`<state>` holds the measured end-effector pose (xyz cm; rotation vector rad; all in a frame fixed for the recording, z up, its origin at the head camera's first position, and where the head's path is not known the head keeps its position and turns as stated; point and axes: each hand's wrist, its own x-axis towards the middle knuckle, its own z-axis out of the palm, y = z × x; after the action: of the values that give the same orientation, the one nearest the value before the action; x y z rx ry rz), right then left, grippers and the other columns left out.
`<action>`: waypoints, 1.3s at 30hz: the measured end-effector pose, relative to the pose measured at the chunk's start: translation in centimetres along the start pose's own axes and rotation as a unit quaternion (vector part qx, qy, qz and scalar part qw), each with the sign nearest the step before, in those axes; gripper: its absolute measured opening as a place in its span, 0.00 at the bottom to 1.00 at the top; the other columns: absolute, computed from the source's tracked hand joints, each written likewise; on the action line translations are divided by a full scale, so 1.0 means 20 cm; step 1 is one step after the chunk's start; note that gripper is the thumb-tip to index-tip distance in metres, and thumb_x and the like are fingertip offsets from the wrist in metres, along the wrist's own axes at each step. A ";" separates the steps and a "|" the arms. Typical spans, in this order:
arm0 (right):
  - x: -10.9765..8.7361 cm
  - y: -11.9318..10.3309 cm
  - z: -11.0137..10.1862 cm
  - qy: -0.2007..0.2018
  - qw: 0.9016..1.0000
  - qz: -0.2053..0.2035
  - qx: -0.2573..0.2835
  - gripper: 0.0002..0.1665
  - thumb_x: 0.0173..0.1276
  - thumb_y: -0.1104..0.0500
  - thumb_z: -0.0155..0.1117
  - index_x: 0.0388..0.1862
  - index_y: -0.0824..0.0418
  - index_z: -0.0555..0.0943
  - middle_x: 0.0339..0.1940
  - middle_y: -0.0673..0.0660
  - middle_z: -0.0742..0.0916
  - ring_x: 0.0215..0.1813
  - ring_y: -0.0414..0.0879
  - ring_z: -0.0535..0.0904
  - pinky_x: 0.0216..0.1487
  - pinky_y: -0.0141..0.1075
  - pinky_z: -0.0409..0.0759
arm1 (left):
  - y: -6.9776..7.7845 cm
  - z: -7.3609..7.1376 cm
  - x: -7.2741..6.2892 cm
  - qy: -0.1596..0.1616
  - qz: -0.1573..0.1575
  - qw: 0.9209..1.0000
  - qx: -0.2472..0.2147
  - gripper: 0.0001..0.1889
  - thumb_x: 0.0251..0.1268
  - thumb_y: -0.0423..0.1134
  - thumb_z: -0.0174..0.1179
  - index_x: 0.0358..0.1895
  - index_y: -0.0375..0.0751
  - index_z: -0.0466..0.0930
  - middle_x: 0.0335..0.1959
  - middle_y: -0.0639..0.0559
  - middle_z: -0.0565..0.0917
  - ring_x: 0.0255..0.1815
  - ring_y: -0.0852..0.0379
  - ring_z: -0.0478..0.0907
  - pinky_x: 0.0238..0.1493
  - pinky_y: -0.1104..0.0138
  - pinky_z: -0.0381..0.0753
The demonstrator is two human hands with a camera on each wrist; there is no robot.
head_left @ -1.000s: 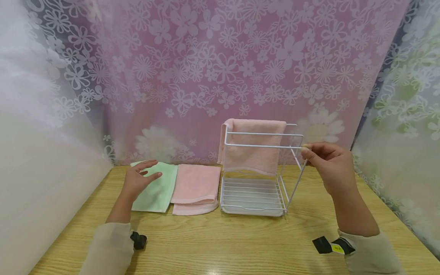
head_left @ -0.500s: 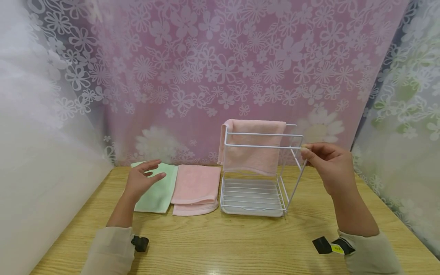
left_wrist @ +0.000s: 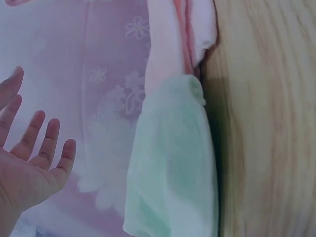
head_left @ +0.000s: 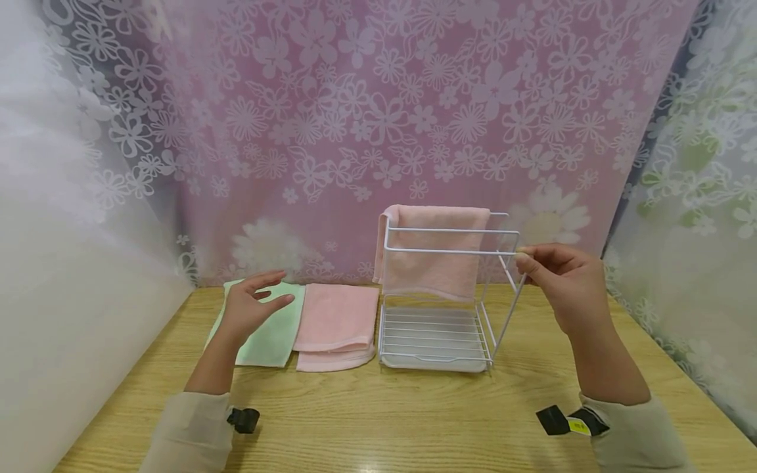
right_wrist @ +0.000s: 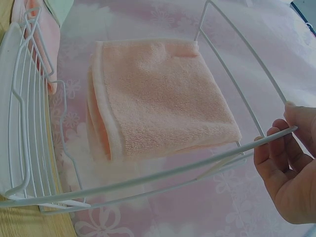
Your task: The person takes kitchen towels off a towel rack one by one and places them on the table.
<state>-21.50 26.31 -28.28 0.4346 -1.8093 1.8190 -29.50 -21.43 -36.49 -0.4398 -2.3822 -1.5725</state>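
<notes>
My right hand pinches the front right top corner of a white wire rack between thumb and fingers. Over the rack's rear top bar hangs a folded pink towel, which the right wrist view shows with its fold and hem facing the camera. My left hand hovers above a folded light green towel, fingers spread and holding nothing. In the left wrist view that hand is apart from the green towel. Beside the green one lies a folded pink towel.
A pale tray sits under the rack's lower wires. Everything stands on a wood-grain table. A pink flowered curtain hangs behind, with pale sheets at both sides. Each sleeve carries a black strap device.
My left hand has drifted a little to the right over the green towel. The right hand keeps its hold on the rack, and the towels stay where they were.
</notes>
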 end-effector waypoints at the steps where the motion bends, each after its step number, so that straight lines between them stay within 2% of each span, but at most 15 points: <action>1: 0.00 0.00 0.00 0.000 1.000 0.001 0.000 0.09 0.63 0.67 0.69 0.38 0.75 0.84 0.30 0.53 0.86 0.27 0.43 0.80 0.33 0.29 0.83 | 0.01 0.00 0.00 -0.002 0.001 1.000 -0.001 0.28 0.58 0.41 0.72 0.62 0.38 0.78 0.65 0.44 0.73 0.64 0.45 0.71 0.63 0.47 0.69; 11: 0.00 0.00 0.00 0.000 1.000 0.003 0.000 0.08 0.63 0.68 0.68 0.38 0.75 0.84 0.29 0.53 0.86 0.28 0.43 0.79 0.33 0.29 0.83 | 0.11 0.02 -0.01 -0.020 0.024 1.000 -0.004 0.27 0.58 0.43 0.71 0.61 0.40 0.79 0.65 0.46 0.74 0.64 0.47 0.71 0.63 0.48 0.69; 15: 0.00 0.00 0.00 0.000 1.000 0.001 0.000 0.08 0.63 0.69 0.68 0.38 0.75 0.84 0.29 0.53 0.86 0.27 0.43 0.79 0.33 0.29 0.83 | 0.14 0.03 -0.01 -0.030 0.024 0.999 -0.008 0.27 0.59 0.43 0.71 0.61 0.41 0.79 0.65 0.46 0.74 0.64 0.46 0.71 0.62 0.49 0.70; 31: 0.00 0.00 0.00 0.000 1.000 0.001 0.007 0.08 0.63 0.69 0.68 0.37 0.75 0.84 0.28 0.53 0.86 0.27 0.43 0.80 0.32 0.29 0.83 | 0.23 0.12 -0.03 -0.051 0.049 0.997 -0.044 0.24 0.60 0.39 0.70 0.60 0.39 0.79 0.64 0.47 0.75 0.63 0.47 0.71 0.62 0.48 0.69; 39: 0.00 0.00 0.00 0.000 1.000 0.003 0.009 0.08 0.63 0.68 0.68 0.37 0.75 0.84 0.29 0.53 0.86 0.27 0.43 0.80 0.33 0.29 0.83 | 0.29 0.15 -0.04 -0.068 0.072 0.993 -0.064 0.24 0.60 0.35 0.69 0.61 0.38 0.79 0.64 0.44 0.75 0.64 0.47 0.71 0.63 0.47 0.68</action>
<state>-21.40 26.20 -28.24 0.4368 -1.7985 1.8408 -26.73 -16.63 -33.04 -0.7491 -2.2951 -1.6831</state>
